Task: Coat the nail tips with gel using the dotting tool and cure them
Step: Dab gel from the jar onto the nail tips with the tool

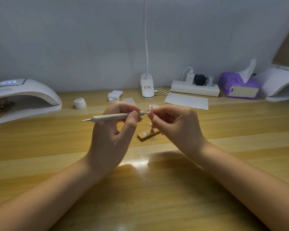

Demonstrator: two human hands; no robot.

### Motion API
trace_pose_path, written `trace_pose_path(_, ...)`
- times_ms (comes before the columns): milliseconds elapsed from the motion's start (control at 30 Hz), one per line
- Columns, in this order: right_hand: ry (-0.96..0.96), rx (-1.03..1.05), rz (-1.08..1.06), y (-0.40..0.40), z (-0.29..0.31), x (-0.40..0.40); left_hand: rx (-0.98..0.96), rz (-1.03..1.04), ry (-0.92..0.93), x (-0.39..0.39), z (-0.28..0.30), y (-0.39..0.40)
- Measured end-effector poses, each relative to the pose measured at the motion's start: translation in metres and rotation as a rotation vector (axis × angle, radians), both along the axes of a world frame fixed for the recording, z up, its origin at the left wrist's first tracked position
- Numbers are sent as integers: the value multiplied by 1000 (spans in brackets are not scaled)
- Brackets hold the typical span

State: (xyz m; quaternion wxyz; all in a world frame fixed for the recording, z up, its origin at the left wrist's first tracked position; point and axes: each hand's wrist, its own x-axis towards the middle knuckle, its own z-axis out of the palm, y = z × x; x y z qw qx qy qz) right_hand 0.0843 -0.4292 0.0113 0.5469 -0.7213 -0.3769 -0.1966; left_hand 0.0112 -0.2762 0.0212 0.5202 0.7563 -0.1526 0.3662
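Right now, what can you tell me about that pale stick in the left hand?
The dotting tool is a slim, pale beige stick with a matte look and a thin metal point at each end. It lies nearly level above the table, pinched near its right end by the left hand. Its right point meets the nail tip held by the right hand.

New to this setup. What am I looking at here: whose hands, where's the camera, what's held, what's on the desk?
No machine here: one head-worn camera looks down at a person's two bare hands. The left hand pinches a dotting tool, its tip at a small nail tip held in the right hand. On the wooden desk lie a wooden holder block, a small white jar, a curing lamp on the left and another on the right, a power strip and a purple tissue pack.
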Motion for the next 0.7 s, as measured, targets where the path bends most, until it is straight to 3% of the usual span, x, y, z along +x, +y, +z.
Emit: trace_pose_path(700, -5, -13, 2, 0, 0, 0, 6, -11, -23, 0, 0, -1)
